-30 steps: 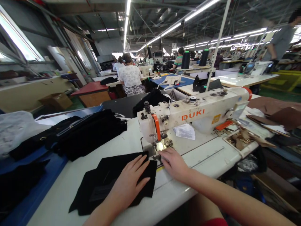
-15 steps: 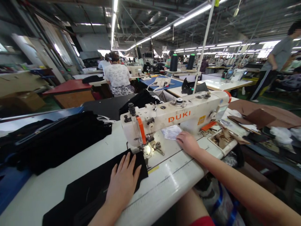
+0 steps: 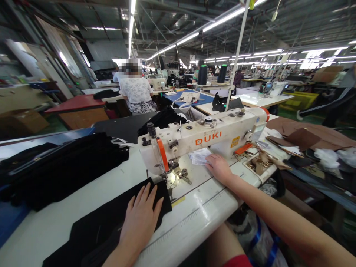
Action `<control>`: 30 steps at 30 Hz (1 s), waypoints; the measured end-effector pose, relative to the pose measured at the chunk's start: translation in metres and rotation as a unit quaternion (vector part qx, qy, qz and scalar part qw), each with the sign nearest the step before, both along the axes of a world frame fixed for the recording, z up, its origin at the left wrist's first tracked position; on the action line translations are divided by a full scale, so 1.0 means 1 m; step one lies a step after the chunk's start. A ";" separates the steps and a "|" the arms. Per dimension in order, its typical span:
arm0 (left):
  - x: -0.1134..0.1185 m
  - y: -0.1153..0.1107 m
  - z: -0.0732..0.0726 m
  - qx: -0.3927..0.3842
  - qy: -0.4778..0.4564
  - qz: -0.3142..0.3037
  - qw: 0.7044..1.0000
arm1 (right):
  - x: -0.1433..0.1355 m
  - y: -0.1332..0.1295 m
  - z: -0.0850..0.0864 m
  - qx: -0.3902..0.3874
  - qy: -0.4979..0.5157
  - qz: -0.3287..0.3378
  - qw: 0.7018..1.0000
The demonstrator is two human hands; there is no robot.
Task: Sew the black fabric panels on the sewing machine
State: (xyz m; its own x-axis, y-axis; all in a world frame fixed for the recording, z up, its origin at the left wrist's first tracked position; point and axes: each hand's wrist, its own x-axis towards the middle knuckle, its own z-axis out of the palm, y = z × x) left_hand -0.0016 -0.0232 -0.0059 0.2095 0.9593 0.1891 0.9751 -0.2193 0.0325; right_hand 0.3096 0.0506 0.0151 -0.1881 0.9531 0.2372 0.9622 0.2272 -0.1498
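My left hand (image 3: 139,218) lies flat with fingers spread on a black fabric piece (image 3: 91,230), whose far corner is beside the needle area of a white sewing machine (image 3: 205,135). Under the machine's arm, a small stack of thin white labels (image 3: 198,156) rests on the bed. My right hand (image 3: 219,168) is at the stack's right edge, its fingers close together and pinching there. The fingertips are partly hidden, so how many labels they grip does not show. A metal guide (image 3: 183,175) sits on the bed between my hands.
Piled black fabric (image 3: 66,163) fills the left of the table. To the right, a tray (image 3: 260,174) set in the table holds brown scraps and metal bits. Brown sheets (image 3: 306,139) lie beyond it. A co-worker (image 3: 136,89) sits ahead; another person walks at far right.
The whole scene has shifted slightly left in view. Both hands keep their places on the fabric and at the labels. The person at far right has moved farther toward the frame's edge.
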 end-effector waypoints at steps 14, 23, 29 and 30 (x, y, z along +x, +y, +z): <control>-0.002 0.000 -0.006 0.075 -0.002 -0.019 0.997 | 0.005 0.010 0.007 0.013 0.010 -0.056 0.998; 0.007 -0.030 0.021 0.259 -0.046 -0.186 0.947 | -0.024 -0.032 0.020 0.110 0.059 0.111 0.986; 0.027 -0.044 0.028 0.213 -0.082 -0.219 0.949 | -0.096 -0.079 0.022 0.099 0.084 0.309 0.942; 0.024 -0.044 0.026 0.213 -0.102 -0.202 0.950 | -0.104 -0.081 0.021 0.095 0.100 0.323 0.936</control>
State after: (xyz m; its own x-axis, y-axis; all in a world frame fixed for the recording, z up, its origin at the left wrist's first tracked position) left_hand 0.0224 -0.0668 0.0206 0.4621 0.6351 0.6189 0.7913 -0.6104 0.0356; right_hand 0.2055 -0.0304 0.0357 -0.6448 0.5921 0.4834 0.5714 0.7934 -0.2097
